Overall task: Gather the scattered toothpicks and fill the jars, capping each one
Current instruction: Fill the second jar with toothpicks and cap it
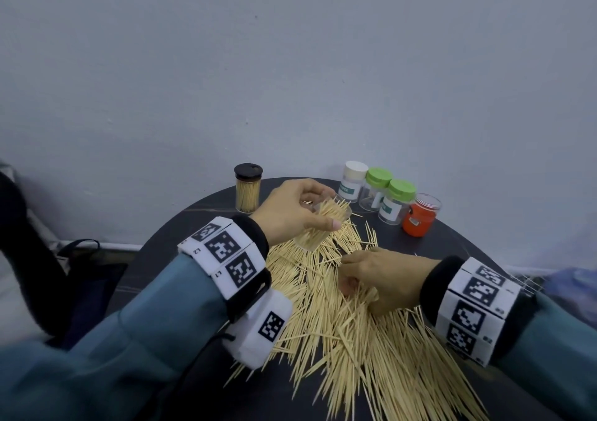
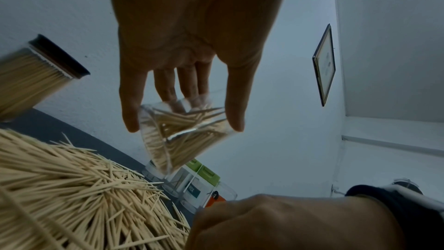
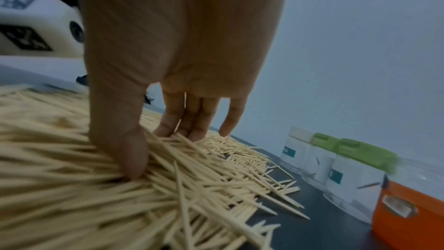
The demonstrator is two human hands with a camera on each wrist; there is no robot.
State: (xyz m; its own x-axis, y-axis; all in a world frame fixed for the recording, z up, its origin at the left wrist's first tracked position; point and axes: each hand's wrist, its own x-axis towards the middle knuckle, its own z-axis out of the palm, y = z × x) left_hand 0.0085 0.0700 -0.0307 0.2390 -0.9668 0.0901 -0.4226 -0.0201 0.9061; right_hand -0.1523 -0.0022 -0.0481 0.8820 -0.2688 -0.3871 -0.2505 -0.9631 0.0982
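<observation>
My left hand (image 1: 323, 209) grips a clear uncapped jar (image 1: 310, 236), tilted above the far end of the pile. The left wrist view shows thumb and fingers of the left hand (image 2: 183, 124) round this jar (image 2: 177, 149), which is partly filled with toothpicks. A big heap of loose toothpicks (image 1: 355, 339) covers the round dark table (image 1: 181, 236). My right hand (image 1: 361, 288) is down in the heap. Its thumb and fingers (image 3: 168, 130) close on a bunch of toothpicks (image 3: 192, 168).
At the back left stands a full jar with a black cap (image 1: 248, 191). At the back right are a white-capped jar (image 1: 352, 181), two green-capped jars (image 1: 376, 188) and an orange jar (image 1: 420, 215). A wall runs behind the table.
</observation>
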